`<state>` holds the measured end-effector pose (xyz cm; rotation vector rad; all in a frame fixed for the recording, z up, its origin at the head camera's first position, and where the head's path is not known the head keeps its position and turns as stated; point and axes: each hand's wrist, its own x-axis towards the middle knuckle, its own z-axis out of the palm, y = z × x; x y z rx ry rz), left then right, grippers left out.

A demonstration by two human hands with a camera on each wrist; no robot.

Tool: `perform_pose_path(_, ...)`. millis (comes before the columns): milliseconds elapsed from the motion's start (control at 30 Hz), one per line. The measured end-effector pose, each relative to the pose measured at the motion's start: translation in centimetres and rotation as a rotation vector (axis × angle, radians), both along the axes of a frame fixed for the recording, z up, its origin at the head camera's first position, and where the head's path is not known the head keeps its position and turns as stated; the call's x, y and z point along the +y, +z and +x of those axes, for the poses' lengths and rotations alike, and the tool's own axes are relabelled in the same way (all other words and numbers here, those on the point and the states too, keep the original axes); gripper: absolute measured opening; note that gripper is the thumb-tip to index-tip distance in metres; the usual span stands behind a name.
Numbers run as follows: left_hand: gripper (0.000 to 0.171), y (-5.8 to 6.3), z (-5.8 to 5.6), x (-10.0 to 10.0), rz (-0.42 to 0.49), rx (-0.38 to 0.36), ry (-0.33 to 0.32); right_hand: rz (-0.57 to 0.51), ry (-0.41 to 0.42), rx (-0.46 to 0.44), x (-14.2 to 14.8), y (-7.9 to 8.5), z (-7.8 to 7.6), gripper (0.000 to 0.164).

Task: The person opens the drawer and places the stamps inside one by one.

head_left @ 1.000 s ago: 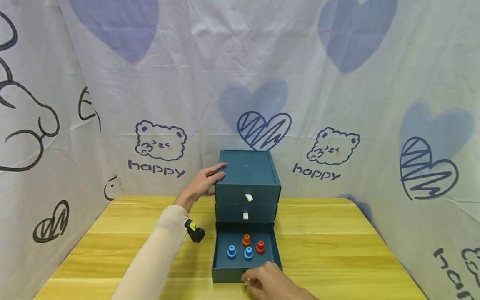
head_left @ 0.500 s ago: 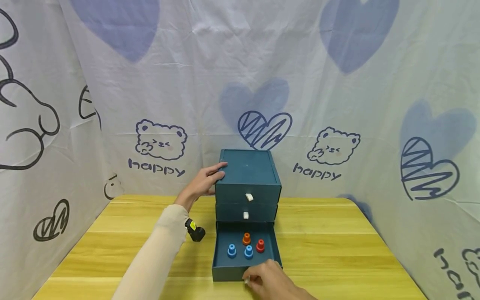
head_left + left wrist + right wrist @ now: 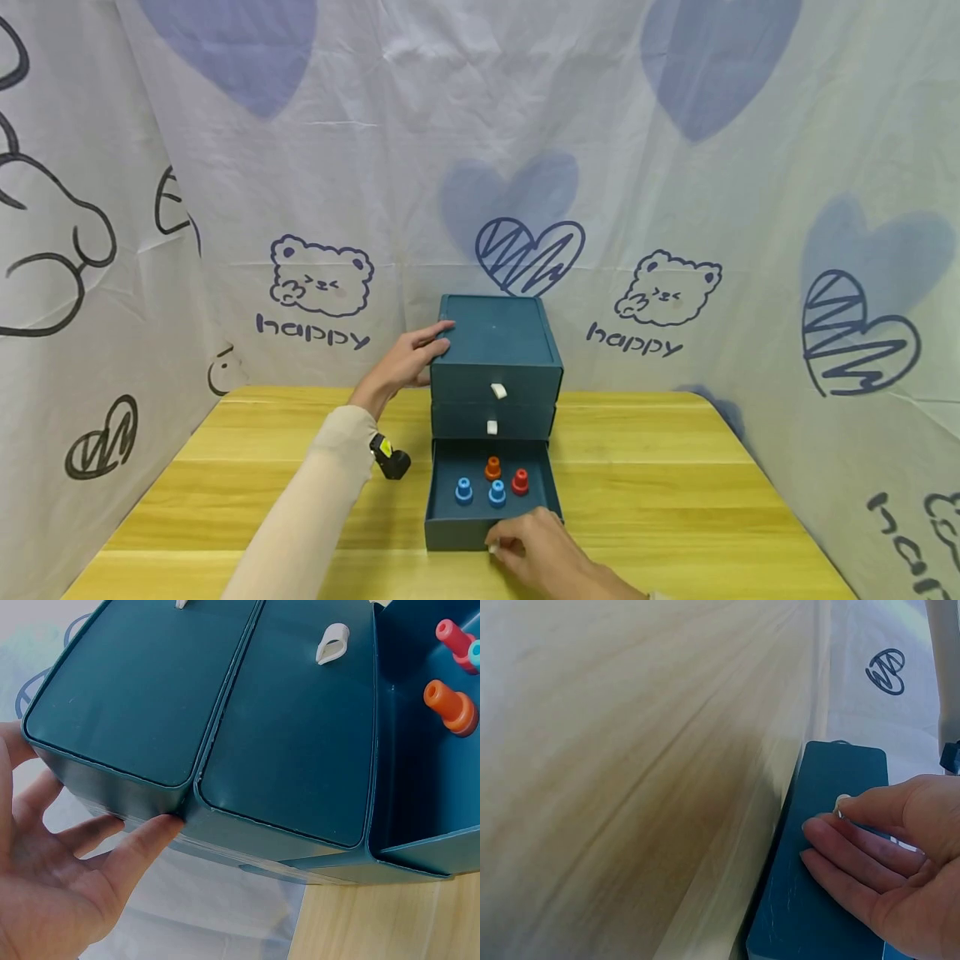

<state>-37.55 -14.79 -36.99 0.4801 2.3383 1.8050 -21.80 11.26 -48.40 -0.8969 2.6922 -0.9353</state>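
A dark teal drawer cabinet (image 3: 497, 333) stands on the table with its bottom drawer (image 3: 459, 533) pulled out. In that drawer stand several small stepped pegs: an orange peg (image 3: 492, 469), a red peg (image 3: 521, 482) and blue pegs (image 3: 464, 492). My left hand (image 3: 405, 362) rests against the cabinet's left side, fingers spread and some over its top edge; in the left wrist view the thumb (image 3: 146, 844) touches the side. With thumb and fingers, my right hand (image 3: 536, 546) pinches the white pull tab (image 3: 841, 801) on the bottom drawer's front, the tab mostly hidden in the head view.
The two upper drawers are closed, each with a white tab (image 3: 498, 391) on its front. A wooden table (image 3: 660, 483) lies under everything. Printed cloth (image 3: 480, 125) hangs behind and at both sides. A black device (image 3: 390, 458) sits on my left wrist.
The bottom drawer has slid a little inward towards the cabinet, its pegs riding along, and my right hand has moved forward with it. My left hand keeps its place on the cabinet.
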Motion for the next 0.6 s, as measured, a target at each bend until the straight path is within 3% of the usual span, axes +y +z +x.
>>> perform_pose_path(233,0.053,0.0,-0.1,0.0,-0.005,0.000,0.008,-0.023,-0.001,0.023,-0.2,0.1,-0.6,0.012)
perform_pose_path(600,0.053,-0.2,-0.2,0.0,-0.012,0.013,0.004,-0.059,0.009,0.177,-0.2,-0.3,-1.7,0.013)
